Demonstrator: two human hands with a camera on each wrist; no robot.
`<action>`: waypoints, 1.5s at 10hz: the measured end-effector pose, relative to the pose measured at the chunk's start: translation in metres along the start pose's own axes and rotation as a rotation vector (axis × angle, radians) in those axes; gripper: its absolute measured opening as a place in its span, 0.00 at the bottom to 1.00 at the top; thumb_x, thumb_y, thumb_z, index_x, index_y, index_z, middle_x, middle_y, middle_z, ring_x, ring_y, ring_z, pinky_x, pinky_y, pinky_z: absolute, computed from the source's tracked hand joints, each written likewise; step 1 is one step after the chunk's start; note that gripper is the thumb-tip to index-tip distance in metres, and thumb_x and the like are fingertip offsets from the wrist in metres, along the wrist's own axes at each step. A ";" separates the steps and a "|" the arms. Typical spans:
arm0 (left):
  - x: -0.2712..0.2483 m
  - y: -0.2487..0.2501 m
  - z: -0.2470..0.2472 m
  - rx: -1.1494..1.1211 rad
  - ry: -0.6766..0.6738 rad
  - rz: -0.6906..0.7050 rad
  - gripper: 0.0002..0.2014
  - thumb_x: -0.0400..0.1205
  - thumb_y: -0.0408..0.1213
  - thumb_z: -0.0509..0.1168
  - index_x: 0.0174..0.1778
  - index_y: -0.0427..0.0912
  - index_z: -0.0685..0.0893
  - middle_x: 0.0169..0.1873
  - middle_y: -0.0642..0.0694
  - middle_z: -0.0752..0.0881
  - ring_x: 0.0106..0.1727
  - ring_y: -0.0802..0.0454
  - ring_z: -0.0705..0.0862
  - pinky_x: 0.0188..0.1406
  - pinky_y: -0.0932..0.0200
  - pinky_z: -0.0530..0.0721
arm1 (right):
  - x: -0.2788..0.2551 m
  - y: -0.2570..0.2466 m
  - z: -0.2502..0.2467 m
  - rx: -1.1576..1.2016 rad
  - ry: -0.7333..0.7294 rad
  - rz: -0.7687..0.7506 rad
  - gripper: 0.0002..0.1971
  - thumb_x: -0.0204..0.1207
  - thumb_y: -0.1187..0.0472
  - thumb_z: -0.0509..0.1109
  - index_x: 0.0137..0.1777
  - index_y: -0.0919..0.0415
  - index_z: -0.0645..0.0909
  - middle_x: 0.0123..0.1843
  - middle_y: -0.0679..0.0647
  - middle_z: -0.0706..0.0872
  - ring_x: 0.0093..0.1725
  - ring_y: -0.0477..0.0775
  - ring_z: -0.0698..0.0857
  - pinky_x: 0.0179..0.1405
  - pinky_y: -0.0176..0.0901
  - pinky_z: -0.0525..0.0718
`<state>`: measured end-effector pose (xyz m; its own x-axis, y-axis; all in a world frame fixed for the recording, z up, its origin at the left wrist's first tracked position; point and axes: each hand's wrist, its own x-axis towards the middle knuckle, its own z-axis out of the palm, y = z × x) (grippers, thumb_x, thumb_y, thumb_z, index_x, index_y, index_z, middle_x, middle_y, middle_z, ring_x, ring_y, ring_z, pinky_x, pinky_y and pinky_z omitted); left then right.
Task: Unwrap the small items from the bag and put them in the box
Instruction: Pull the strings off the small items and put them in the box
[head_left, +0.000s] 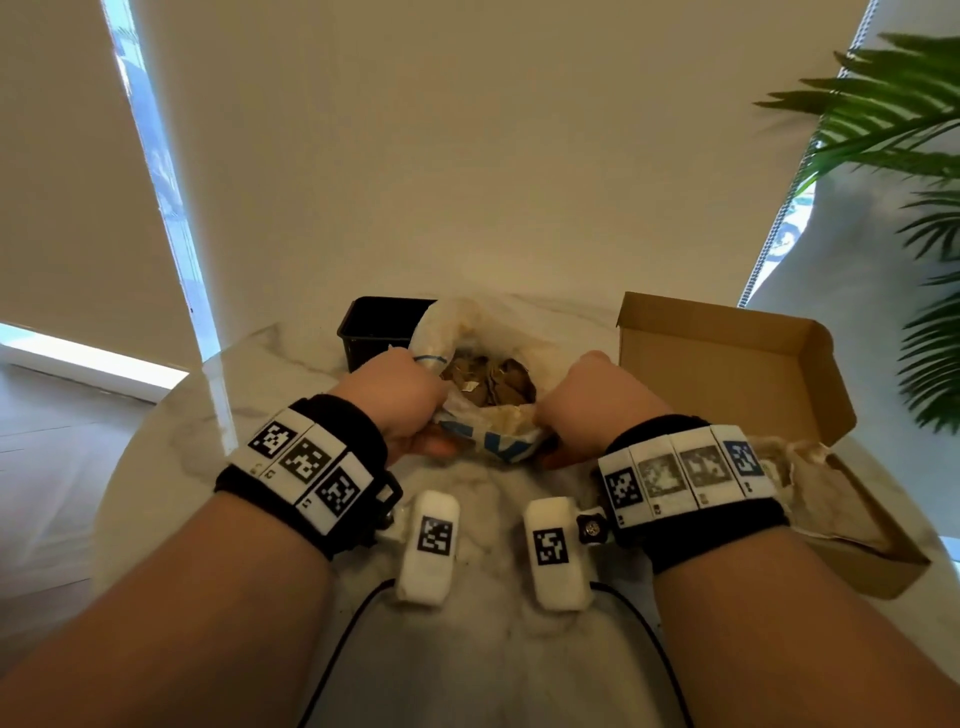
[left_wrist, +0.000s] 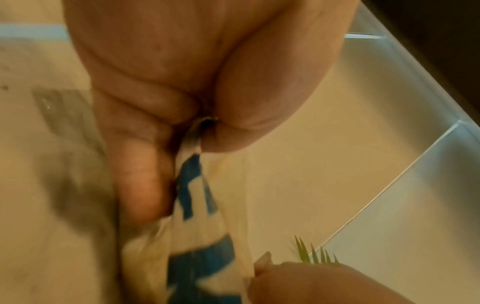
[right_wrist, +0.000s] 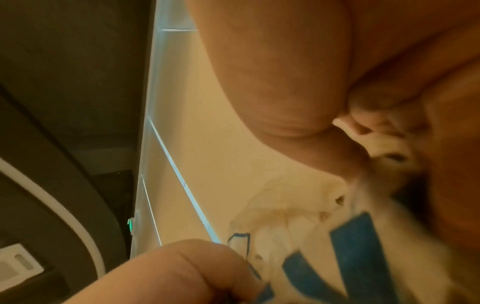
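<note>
A white plastic bag (head_left: 498, 441) with blue print sits at the middle of the marble table, its mouth held open. Several small brown paper-wrapped items (head_left: 493, 382) lie inside it. My left hand (head_left: 400, 410) grips the bag's left rim, fingers and thumb pinching the plastic (left_wrist: 192, 185). My right hand (head_left: 587, 405) grips the right rim, the film bunched between thumb and fingers (right_wrist: 345, 205). An open cardboard box (head_left: 727, 374) stands to the right of the bag, lid flap lying toward me.
A black square tub (head_left: 374, 327) stands behind the bag at the left. Crumpled brown paper (head_left: 826, 493) lies on the box's near flap. The round table (head_left: 493, 623) edge curves close on both sides. A green plant (head_left: 904, 156) hangs at the far right.
</note>
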<state>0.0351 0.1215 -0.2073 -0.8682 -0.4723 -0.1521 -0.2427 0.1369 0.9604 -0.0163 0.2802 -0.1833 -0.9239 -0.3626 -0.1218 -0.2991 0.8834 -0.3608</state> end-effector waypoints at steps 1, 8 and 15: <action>0.005 0.001 0.003 -0.224 0.020 0.008 0.10 0.85 0.21 0.60 0.44 0.39 0.78 0.46 0.36 0.85 0.43 0.41 0.89 0.46 0.42 0.94 | 0.014 0.006 0.002 0.222 0.103 -0.022 0.16 0.85 0.58 0.67 0.69 0.61 0.82 0.64 0.60 0.84 0.66 0.63 0.83 0.64 0.48 0.83; 0.009 0.005 0.028 -0.877 -0.035 -0.248 0.33 0.80 0.13 0.40 0.75 0.34 0.78 0.70 0.34 0.83 0.70 0.33 0.82 0.67 0.44 0.83 | 0.018 -0.003 0.012 2.208 -0.211 -0.013 0.14 0.68 0.62 0.59 0.51 0.63 0.81 0.56 0.66 0.90 0.61 0.72 0.88 0.66 0.73 0.79; 0.010 -0.001 0.025 -0.790 -0.155 -0.031 0.28 0.81 0.16 0.49 0.72 0.43 0.75 0.59 0.30 0.89 0.51 0.25 0.91 0.38 0.27 0.89 | 0.001 0.000 -0.010 0.992 0.305 -0.152 0.16 0.72 0.56 0.77 0.60 0.47 0.82 0.54 0.48 0.86 0.51 0.51 0.88 0.51 0.54 0.90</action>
<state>0.0160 0.1383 -0.2158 -0.9302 -0.3319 -0.1568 0.0597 -0.5581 0.8276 -0.0199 0.2833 -0.1741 -0.9552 -0.2373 0.1771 -0.2150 0.1447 -0.9658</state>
